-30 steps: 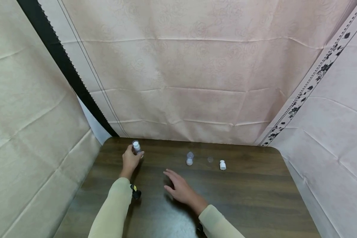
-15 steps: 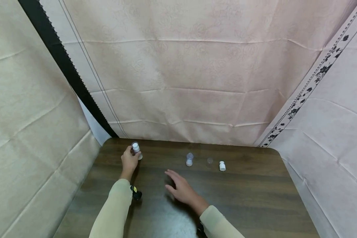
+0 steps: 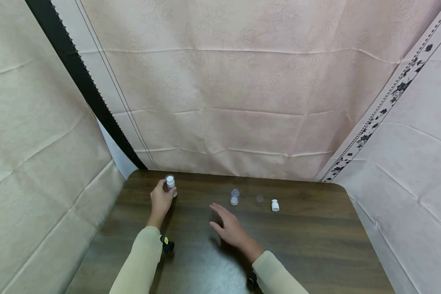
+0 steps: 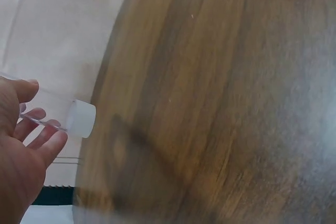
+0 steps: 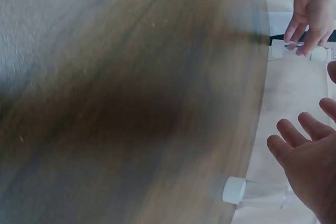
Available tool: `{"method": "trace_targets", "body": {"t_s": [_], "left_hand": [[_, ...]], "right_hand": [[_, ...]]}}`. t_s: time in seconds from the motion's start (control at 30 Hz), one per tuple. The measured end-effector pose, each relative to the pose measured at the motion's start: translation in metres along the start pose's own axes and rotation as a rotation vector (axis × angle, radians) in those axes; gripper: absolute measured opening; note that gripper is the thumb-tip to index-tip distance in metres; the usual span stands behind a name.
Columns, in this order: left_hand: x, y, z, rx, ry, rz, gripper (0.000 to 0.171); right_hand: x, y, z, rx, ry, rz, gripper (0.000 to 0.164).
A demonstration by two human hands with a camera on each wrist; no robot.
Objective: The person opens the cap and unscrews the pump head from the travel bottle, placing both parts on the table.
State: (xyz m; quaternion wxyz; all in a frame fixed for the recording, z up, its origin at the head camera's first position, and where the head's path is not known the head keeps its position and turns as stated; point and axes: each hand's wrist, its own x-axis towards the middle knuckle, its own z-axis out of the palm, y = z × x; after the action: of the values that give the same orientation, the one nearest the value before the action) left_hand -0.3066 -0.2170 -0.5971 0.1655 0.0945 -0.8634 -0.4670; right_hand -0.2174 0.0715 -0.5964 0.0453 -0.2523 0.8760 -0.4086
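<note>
At the table's far left, my left hand (image 3: 161,201) grips a small clear plastic jar (image 4: 59,109) with a white cap (image 4: 81,119) at its lower end. Within the jar's upper rim shows a small white bottle (image 3: 170,181); fingers hide part of the jar's middle. My right hand (image 3: 232,231) hovers over the middle of the table, holding nothing, fingers extended and thumb apart. Beyond it stands a second clear jar (image 3: 234,197) on a white base, also low in the right wrist view.
Right of the second jar lies a thin clear disc (image 3: 259,198), then a white bottle (image 3: 275,205) stands upright. The brown wooden table (image 3: 316,245) has rounded far corners. Pale cloth (image 3: 242,102) hangs behind it and along both sides.
My right hand has shifted slightly right and away from me, toward the second jar. My left hand keeps its grip on the clear jar in nearly the same place.
</note>
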Motion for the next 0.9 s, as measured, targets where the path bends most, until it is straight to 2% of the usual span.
{"method": "trace_targets", "body": {"t_s": [0.2,0.4,0.53,0.77,0.9], "left_hand": [[-0.008,0.013,-0.002,0.0,0.018,0.036,0.039],[-0.019,0.026,0.001,-0.007,0.031,0.11,0.039],[-0.026,0.032,0.007,0.017,0.03,0.171,0.038],[-0.043,0.047,0.018,0.037,0.012,0.326,0.039],[-0.05,0.054,0.022,0.038,-0.008,0.363,0.038]], "right_hand": [[0.001,0.001,-0.012,0.011,0.067,-0.003,0.056],[-0.002,-0.003,-0.024,0.046,0.105,0.025,0.058],[-0.005,-0.002,-0.027,0.038,0.125,0.022,0.058],[-0.011,0.001,-0.034,0.056,0.157,0.024,0.058],[-0.015,0.002,-0.04,0.059,0.167,0.023,0.059]]}}
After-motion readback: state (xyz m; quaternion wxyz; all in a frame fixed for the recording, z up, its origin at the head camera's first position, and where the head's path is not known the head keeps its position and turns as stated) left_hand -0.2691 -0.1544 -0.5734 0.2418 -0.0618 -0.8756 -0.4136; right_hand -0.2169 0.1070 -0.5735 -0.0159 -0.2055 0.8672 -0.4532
